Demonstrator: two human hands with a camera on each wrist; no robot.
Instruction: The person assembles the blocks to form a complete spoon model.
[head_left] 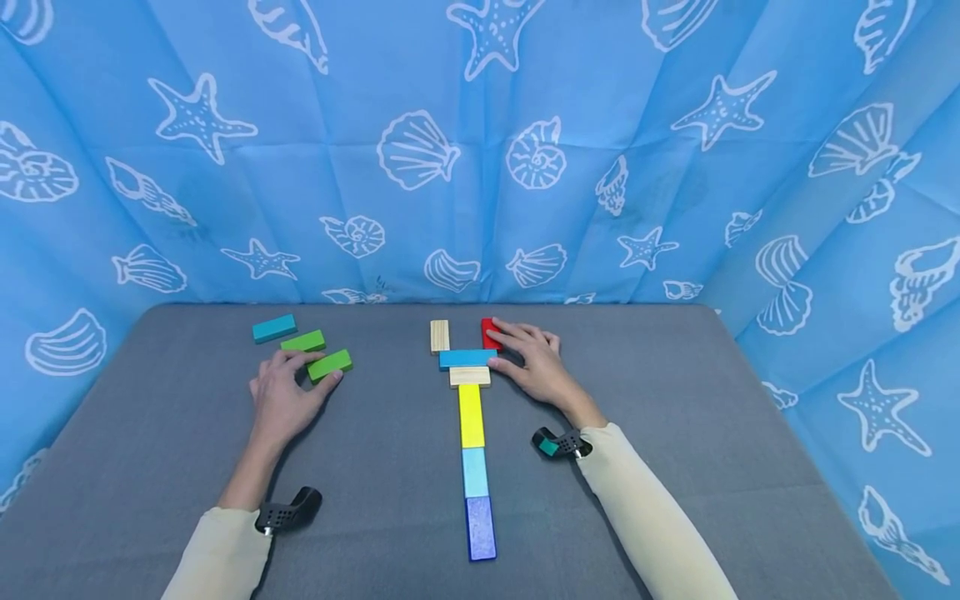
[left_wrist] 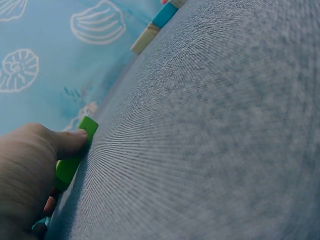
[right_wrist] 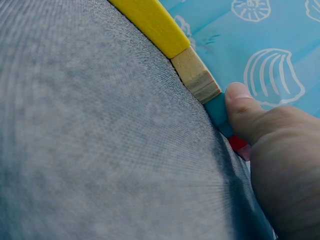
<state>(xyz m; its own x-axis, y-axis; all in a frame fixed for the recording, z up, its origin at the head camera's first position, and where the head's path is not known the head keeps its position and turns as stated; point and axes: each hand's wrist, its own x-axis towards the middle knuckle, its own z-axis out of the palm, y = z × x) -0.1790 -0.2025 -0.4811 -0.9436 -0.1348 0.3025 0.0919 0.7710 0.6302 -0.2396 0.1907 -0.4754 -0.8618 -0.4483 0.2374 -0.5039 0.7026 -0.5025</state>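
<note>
Left of the blue block [head_left: 467, 358], our left grip [head_left: 288, 397] pinches the nearer green block [head_left: 331, 365]; beyond the blue block's right end, our right grip [head_left: 536, 362] touches the red block [head_left: 487, 326], unclenched. Probably light, stiff wood: we'd pinch the ends!

A staged nook, like a small recording booth: a blue shell-print curtain [head_left: 480, 221] hangs in folds behind and beside a grey cloth-covered table [head_left: 375, 467], with black wrist cameras [head_left: 294, 510] over it. Whether home or lab lies beyond cannot be told.
</note>
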